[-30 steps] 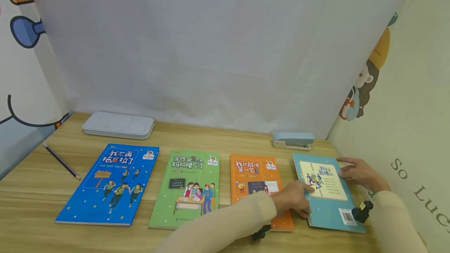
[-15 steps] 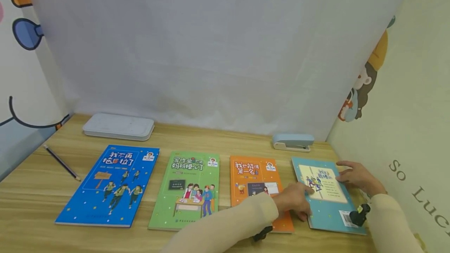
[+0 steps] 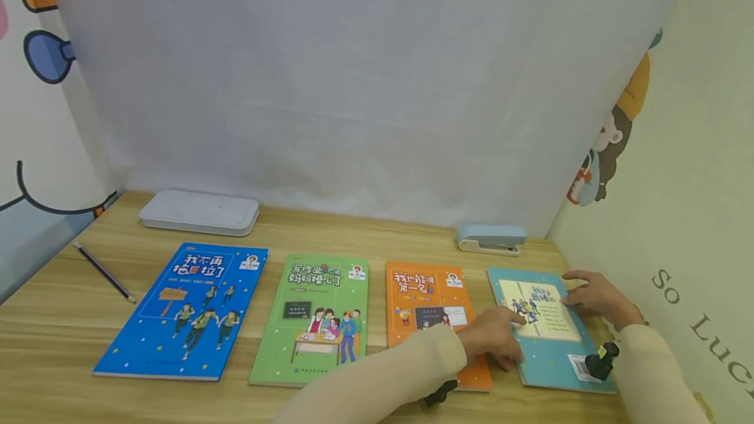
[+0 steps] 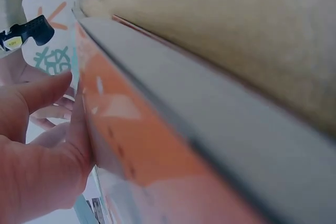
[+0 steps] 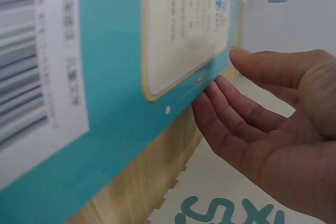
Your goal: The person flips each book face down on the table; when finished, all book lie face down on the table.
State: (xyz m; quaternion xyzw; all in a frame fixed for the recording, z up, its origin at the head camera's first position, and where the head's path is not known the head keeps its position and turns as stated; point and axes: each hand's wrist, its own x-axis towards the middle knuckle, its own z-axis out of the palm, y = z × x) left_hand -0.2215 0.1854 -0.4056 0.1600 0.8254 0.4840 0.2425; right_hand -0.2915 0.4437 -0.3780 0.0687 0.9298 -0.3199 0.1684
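A teal book (image 3: 550,360) lies back cover up at the right end of the row, its barcode near the bottom. My left hand (image 3: 493,337) reaches over the orange book (image 3: 418,309) to the teal book's left edge, index finger extended onto the cover. Its other fingers are bent down beside that edge. At the right edge, my right hand (image 3: 601,296) touches the teal book. In the right wrist view, the right thumb (image 5: 273,66) meets the cover's rim and the fingertips lie against the side. The orange book fills much of the left wrist view.
Further left lie a green book (image 3: 277,339) and a blue book (image 3: 159,339). A pencil (image 3: 105,272) is at the far left. Along the back stand a pale pencil case (image 3: 200,211) and a blue stapler (image 3: 491,238). A wall (image 3: 677,214) borders the table's right side.
The teal book's top edge has slid slightly toward me and a little to the left, with both hands staying at its sides. The other books have not moved on the table.
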